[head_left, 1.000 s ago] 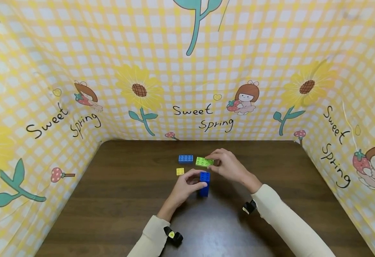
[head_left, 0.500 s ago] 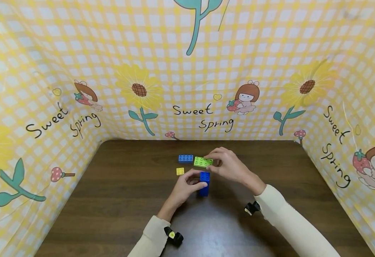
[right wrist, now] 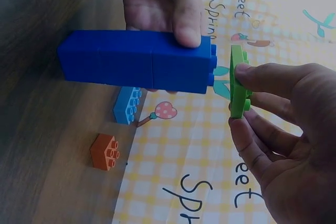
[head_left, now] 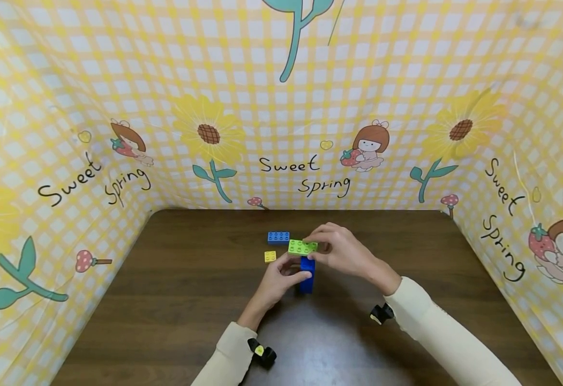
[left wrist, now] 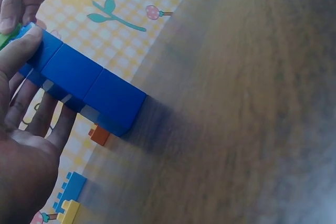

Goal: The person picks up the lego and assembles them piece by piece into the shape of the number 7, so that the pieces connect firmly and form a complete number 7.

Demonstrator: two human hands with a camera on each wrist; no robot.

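Observation:
A tower of three stacked dark blue bricks (head_left: pixel 307 282) stands upright on the table. My left hand (head_left: pixel 275 280) grips it near the top, thumb on the near face and fingers along another side. Above the tower, my right hand (head_left: pixel 344 252) pinches a flat light green brick (head_left: pixel 295 247) between thumb and fingers, its studs facing up. The right wrist view has a small gap between the green brick (right wrist: pixel 237 95) and the tower's top studs (right wrist: pixel 213 62). In the left wrist view, the left thumb (left wrist: pixel 26 45) lies on the uppermost blue brick.
Behind the hands, a lighter blue brick (head_left: pixel 278 237) and a small yellow brick (head_left: pixel 270 256) lie on the wooden table (head_left: pixel 175 300). An orange brick (right wrist: pixel 105 151) shows in both wrist views, hidden in the head view. A yellow checked cloth (head_left: pixel 281 118) walls the table's back and sides.
My right hand has brought the green brick slightly left and nearer, so it now overlaps the tower's top in the head view. The left hand and tower have stayed in place.

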